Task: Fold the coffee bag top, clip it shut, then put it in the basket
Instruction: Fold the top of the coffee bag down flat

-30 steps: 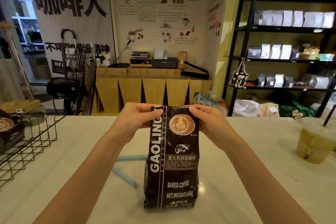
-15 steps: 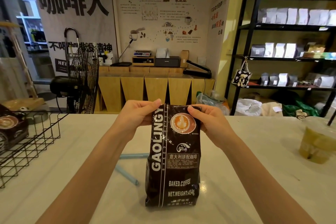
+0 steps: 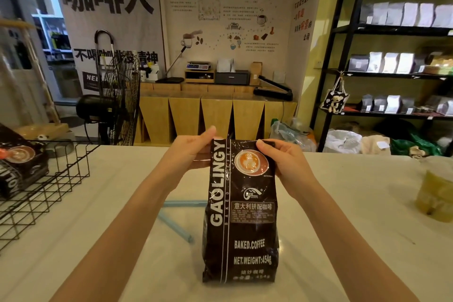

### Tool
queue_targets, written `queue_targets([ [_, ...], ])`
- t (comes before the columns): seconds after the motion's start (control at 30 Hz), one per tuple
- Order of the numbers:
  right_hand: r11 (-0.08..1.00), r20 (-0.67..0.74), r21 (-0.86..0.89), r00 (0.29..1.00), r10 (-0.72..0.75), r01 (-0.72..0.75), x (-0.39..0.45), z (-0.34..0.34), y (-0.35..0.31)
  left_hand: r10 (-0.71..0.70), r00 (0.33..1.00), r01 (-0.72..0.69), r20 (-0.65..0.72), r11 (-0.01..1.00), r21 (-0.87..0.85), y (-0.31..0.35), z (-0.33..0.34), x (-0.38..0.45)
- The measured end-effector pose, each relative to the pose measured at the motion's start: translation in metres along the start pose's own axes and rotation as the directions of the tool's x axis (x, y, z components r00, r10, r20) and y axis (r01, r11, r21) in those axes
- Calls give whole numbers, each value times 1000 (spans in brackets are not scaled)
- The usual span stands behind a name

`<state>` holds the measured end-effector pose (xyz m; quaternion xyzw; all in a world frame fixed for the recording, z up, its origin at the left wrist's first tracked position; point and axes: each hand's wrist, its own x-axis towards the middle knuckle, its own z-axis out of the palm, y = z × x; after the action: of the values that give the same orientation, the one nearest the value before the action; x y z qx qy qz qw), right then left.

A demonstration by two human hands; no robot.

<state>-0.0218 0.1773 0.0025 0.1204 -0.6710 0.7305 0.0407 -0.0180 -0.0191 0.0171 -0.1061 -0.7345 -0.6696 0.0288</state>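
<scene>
A dark brown coffee bag (image 3: pixel 241 223) stands upright on the white counter in front of me. My left hand (image 3: pixel 193 151) grips its top left corner and my right hand (image 3: pixel 284 162) grips its top right corner, thumbs on the front. The bag's top edge is folded down towards the back. A light blue clip (image 3: pixel 175 222) lies on the counter just left of the bag, partly hidden behind it. The black wire basket (image 3: pixel 61 179) stands at the left edge of the counter.
Another dark coffee bag (image 3: pixel 19 167) lies inside the basket. A plastic cup of greenish drink (image 3: pixel 437 193) stands at the right on the counter. Beyond the counter are a floor fan (image 3: pixel 117 95) and a black shelf (image 3: pixel 348 39) of bags.
Both hands have rolled the bag's top further down, so the bag stands shorter and its top edge sits lower. The bag's base has stayed in place.
</scene>
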Motion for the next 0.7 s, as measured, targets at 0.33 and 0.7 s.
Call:
queue_targets([
  [0.33, 999, -5, 35, 1000, 27, -27, 3, 8, 7, -461, 884, 95, 74, 332, 938, -73, -110, -7],
  [0.7, 1000, 0, 14, 1000, 27, -27, -2, 5, 5, -242, 963, 81, 116, 675, 734, -95, -108, -4],
])
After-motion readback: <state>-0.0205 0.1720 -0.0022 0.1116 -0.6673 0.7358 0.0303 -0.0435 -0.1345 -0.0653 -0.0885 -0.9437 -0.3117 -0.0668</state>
